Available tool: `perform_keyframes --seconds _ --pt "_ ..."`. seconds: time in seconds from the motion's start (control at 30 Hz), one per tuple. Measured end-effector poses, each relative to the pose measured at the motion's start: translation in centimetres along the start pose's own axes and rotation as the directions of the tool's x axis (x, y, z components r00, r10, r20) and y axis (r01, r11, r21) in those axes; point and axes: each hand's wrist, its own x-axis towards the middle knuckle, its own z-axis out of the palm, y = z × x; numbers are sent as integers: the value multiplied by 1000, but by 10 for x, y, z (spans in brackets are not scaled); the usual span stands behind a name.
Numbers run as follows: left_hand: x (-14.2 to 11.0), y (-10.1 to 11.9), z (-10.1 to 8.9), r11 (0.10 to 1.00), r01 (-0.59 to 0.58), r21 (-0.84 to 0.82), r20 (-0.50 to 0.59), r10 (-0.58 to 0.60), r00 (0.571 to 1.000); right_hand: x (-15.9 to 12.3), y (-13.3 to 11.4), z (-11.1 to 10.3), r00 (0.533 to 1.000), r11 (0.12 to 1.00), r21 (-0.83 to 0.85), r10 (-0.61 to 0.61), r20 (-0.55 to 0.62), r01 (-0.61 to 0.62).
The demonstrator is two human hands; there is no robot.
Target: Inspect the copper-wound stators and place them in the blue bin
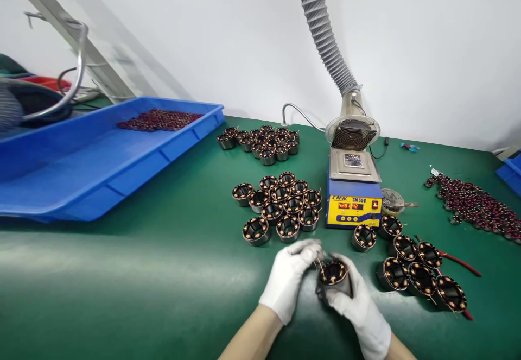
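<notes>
Both of my hands wear white gloves and meet over the green table. My right hand (360, 305) grips a motor stator (340, 284), a dark ring with copper windings, by its outer wall with the opening facing up. My left hand (288, 276) is closed at the stator's left rim, its fingertips pinching at a thin copper wire lead (321, 266); blur partly hides the contact. Just beyond my hands stands a blue and yellow solder pot (354, 205) with a lit red display and a square metal bath (353, 161). Several similar stators (280, 193) stand left of it.
More stators (394, 273) stand at right near red-handled pliers (459, 262), others (268, 143) farther back. A blue tray (81, 159) at left holds small dark-red parts (163, 120); a similar pile (482, 205) lies far right. A grey exhaust hose (325, 34) hangs above the pot.
</notes>
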Motion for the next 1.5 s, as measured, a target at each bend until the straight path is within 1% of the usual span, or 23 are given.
perform_keyframes --seconds 0.03,0.1,0.17,0.2,0.23,0.3,0.37,0.4,0.43,0.47,0.53,0.6,0.63,0.7,0.9,1.0,1.1,1.17,1.2,1.3,1.37,1.43,1.5 --pt "1 1 -2 999 -20 -35 5 20 1000 1 4 -1 993 984 -167 -83 -87 68" --pt "0 2 -1 1000 3 -11 104 -1 995 2 14 -2 953 895 -423 -238 -186 141" --pt "-3 -1 5 994 67 90 227 -86 970 3 21 -2 925 807 -566 -328 -193 168" --pt "-4 -4 9 989 100 110 245 -124 962 3 23 -1 917 768 -616 -355 -180 176" --pt "-5 -7 14 988 124 91 226 -142 964 3 24 -1 912 731 -658 -375 -165 182" --pt "-4 -10 19 989 136 -51 134 -128 983 3 24 0 906 672 -714 -404 -128 198" --pt "-1 -7 18 969 106 -222 62 -94 994 2 22 0 900 632 -742 -426 -90 224" --pt "1 -3 16 963 73 -260 25 -69 997 2 21 -1 896 614 -753 -437 -76 236" --pt "1 2 13 968 46 -246 3 -47 999 2 20 -1 891 600 -762 -449 -68 244" --pt "2 7 9 982 38 -184 6 -38 999 2 19 -2 887 589 -768 -458 -62 251" --pt "2 15 4 997 64 32 51 -66 997 2 18 -2 882 578 -773 -469 -51 263" --pt "1 17 2 971 116 209 75 -134 988 2 16 -2 882 575 -770 -471 -36 276" --pt "0 16 2 960 136 246 67 -157 985 1 15 -2 883 573 -770 -468 -26 281" --pt "1 12 4 954 149 260 46 -167 985 1 13 -1 884 563 -776 -467 -15 284" --pt "4 7 11 949 95 300 84 -126 988 2 14 -1 879 545 -785 -476 -1 295" --pt "3 7 9 935 26 353 58 -49 997 3 16 -1 864 523 -794 -503 6 310" --pt "-2 5 8 896 -51 442 131 -8 991 3 17 -2 863 532 -777 -504 27 335" --pt "-4 2 9 873 -49 485 170 -39 985 3 17 -1 872 553 -764 -489 25 332" --pt "-5 1 10 869 -43 493 155 -39 987 3 17 -1 878 566 -758 -479 15 323" --pt "-3 -2 13 904 0 427 25 -12 1000 3 17 -1 898 603 -747 -440 -19 280" --pt "-1 -2 15 943 70 325 -44 -59 997 3 17 0 902 606 -748 -431 -20 273" --pt "-1 0 15 965 127 228 -68 -114 991 2 16 0 901 593 -758 -433 -15 272" --pt "-3 1 15 976 141 167 -51 -134 990 2 15 0 895 576 -771 -445 -15 273"
